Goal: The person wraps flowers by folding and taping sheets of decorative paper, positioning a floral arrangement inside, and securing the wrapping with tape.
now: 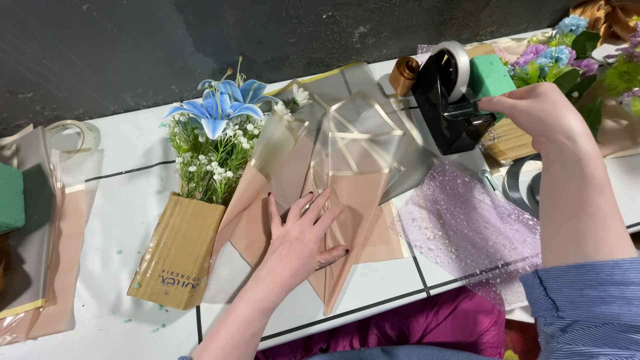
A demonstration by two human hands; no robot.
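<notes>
My left hand (301, 235) lies flat with fingers spread on folded sheets of translucent pink wrapping film (350, 173) with cream edge stripes, pressing them to the white table (127, 200). My right hand (533, 110) is up at the black tape dispenser (448, 107), fingers pinched at its front where the clear tape roll (457, 57) feeds out. To the left of the film stands a brown cardboard piece (179, 253) wrapped around a bunch of blue lilies (223, 107) and small white flowers.
A lilac mesh sheet (467, 227) lies right of the film. Green floral foam (490, 75), a gold ribbon roll (403, 75) and purple-blue flowers (567, 50) sit at the back right. More film, a green foam block (10, 200) and a tape roll (73, 133) lie at left.
</notes>
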